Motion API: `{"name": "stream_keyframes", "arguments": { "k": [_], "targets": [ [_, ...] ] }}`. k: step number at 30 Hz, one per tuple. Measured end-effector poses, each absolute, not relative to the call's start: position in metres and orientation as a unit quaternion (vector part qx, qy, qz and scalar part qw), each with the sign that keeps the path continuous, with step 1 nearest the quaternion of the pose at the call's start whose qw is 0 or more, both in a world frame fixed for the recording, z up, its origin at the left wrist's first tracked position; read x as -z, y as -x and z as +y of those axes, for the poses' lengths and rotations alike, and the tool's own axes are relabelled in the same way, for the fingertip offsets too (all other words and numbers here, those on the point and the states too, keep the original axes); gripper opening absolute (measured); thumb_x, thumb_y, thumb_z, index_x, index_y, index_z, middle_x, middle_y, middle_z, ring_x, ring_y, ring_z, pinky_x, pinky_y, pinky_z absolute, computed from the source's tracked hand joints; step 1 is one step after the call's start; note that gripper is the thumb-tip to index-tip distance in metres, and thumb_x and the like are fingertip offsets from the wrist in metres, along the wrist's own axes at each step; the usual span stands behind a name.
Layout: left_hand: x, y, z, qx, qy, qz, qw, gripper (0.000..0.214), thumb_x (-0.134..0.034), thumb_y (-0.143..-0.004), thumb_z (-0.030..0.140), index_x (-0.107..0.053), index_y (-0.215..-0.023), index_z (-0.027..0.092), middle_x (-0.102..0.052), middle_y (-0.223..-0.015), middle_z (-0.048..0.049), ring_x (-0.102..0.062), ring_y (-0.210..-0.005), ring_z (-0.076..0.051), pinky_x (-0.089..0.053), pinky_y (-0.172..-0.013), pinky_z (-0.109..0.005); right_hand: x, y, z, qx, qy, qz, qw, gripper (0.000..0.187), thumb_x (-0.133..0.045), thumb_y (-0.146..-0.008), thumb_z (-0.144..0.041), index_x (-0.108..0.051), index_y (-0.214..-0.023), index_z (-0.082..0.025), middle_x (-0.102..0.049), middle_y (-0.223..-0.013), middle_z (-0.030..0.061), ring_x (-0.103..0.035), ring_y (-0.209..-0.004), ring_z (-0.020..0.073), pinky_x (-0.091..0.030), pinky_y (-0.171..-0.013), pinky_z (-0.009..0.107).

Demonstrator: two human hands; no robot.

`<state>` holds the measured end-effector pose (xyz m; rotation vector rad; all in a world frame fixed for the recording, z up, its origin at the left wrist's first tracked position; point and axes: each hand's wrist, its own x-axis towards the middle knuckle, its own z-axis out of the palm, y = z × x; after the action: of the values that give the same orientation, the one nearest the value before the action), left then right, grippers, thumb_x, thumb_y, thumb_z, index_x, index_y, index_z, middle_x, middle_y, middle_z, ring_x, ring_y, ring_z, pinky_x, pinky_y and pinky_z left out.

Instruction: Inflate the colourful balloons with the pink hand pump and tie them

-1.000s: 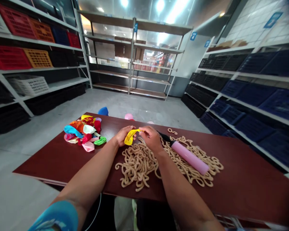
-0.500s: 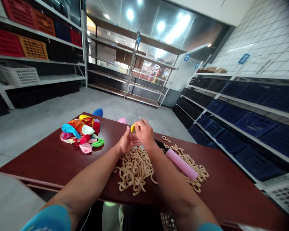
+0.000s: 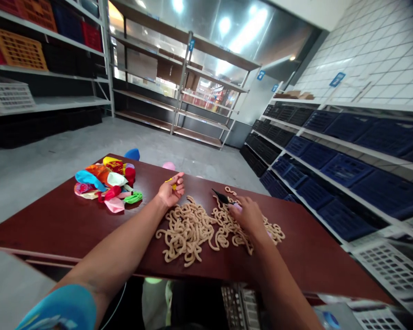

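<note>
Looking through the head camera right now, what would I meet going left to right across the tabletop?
Pile of colourful balloons → left hand holding a yellow balloon → black tip of a pump-like tool → right hand over that tool's body.

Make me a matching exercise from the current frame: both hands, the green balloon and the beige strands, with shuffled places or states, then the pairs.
Things
1. left hand
2. right hand
3. green balloon
4. beige strands

Places or states
A. at the pink tube
B. lying in curls on the tabletop
C. holding the yellow balloon
D. at the right edge of the balloon pile

Pairs: 1-C, 2-A, 3-D, 4-B
</note>
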<state>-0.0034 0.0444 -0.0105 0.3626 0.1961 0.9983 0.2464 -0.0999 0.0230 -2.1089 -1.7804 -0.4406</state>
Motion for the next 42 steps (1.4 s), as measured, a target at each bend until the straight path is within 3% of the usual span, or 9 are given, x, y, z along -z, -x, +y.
{"name": "stream_keyframes", "arguments": {
  "k": [3,5,10,14,25,42],
  "targets": [
    [0.005,0.009,0.044,-0.471,-0.168,0.07,0.863,0.016,-0.046,-0.084,0.02,-0.058,-0.093,0.015,-0.036,-0.053,0.0047,-0.032,-0.04,-0.005,-0.03,-0.039,-0.018,-0.008,-0.292,-0.127,0.127,0.799,-0.583,0.074,0.042,-0.055,-0.073,-0.053,-0.063,-0.094,-0.018,-0.062,-0.092,0.0138,-0.059,-0.08,0.0264,-0.042,-0.07,0.038],
    [0.005,0.011,0.045,-0.482,-0.164,0.064,0.858,0.016,-0.046,-0.084,0.02,-0.058,-0.094,0.015,-0.038,-0.053,0.0045,-0.035,-0.041,-0.005,-0.033,-0.041,-0.018,0.0,-0.305,-0.139,0.102,0.794,-0.597,0.058,0.042,-0.057,-0.071,-0.052,-0.061,-0.095,-0.018,-0.063,-0.092,0.0128,-0.06,-0.079,0.0256,-0.043,-0.066,0.035],
    [0.01,0.013,0.052,-0.53,-0.143,0.111,0.828,0.017,-0.044,-0.085,0.015,-0.059,-0.093,0.017,-0.058,-0.07,-0.0008,-0.056,-0.061,-0.008,-0.047,-0.061,-0.023,-0.002,-0.28,-0.15,0.133,0.764,-0.619,0.124,0.035,-0.053,-0.077,-0.039,-0.055,-0.105,-0.019,-0.062,-0.098,0.012,-0.059,-0.086,0.0255,-0.043,-0.072,0.036],
    [0.01,0.012,0.054,-0.555,-0.129,0.126,0.812,0.018,-0.043,-0.085,0.013,-0.059,-0.093,0.015,-0.063,-0.076,-0.0035,-0.061,-0.07,-0.01,-0.049,-0.069,-0.026,-0.009,-0.235,-0.152,0.112,0.684,-0.697,0.182,0.045,-0.054,-0.078,-0.036,-0.045,-0.121,-0.023,-0.058,-0.109,0.009,-0.055,-0.095,0.0245,-0.043,-0.081,0.037],
    [0.009,0.007,0.049,-0.547,-0.132,0.117,0.818,0.019,-0.044,-0.083,0.008,-0.059,-0.096,0.012,-0.064,-0.08,-0.0071,-0.063,-0.071,-0.014,-0.052,-0.066,-0.028,-0.008,-0.197,-0.14,0.147,0.671,-0.706,0.173,0.042,-0.054,-0.079,-0.033,-0.047,-0.118,-0.021,-0.059,-0.106,0.0103,-0.055,-0.094,0.0266,-0.044,-0.078,0.039],
    [0.008,-0.002,0.042,-0.557,-0.098,0.155,0.81,0.015,-0.049,-0.081,0.006,-0.058,-0.091,0.012,-0.062,-0.073,-0.0034,-0.061,-0.065,-0.013,-0.051,-0.063,-0.029,-0.018,-0.174,-0.117,0.151,0.668,-0.717,0.132,0.046,-0.056,-0.077,-0.039,-0.049,-0.119,-0.02,-0.06,-0.103,0.0091,-0.054,-0.091,0.0223,-0.04,-0.079,0.032]
  ]
}}
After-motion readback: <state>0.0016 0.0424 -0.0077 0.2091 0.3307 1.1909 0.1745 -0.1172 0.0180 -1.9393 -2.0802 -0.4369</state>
